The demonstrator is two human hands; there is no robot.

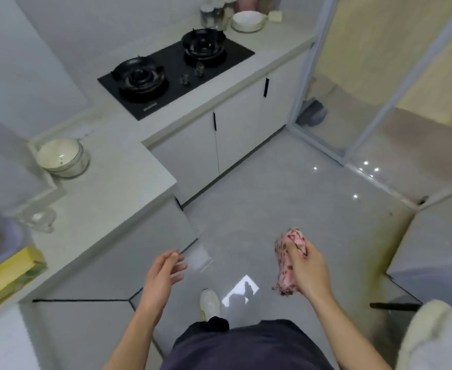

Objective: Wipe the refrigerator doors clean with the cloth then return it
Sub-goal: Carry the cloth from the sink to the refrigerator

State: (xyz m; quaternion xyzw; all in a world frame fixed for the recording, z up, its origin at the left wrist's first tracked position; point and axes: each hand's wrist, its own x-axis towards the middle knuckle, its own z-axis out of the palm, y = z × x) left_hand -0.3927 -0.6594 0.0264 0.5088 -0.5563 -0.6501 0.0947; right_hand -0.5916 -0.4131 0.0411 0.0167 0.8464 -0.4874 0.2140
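Note:
A pink floral cloth [286, 259] is bunched up in my right hand [308, 268], which grips it over the floor at the lower right. My left hand [163, 275] hangs empty beside the counter corner, fingers relaxed and straight. A pale grey appliance, probably the refrigerator [438, 244], shows at the right edge, its doors mostly out of view.
An L-shaped counter [128, 180] runs along the left and back, with a black two-burner hob [176, 73], a white bowl [62, 158], stacked bowls and jars [246, 21] at the far end, and yellow packets [8, 276]. A glass sliding door [379, 89] stands at the right. My shoe [210, 303] is on the grey floor.

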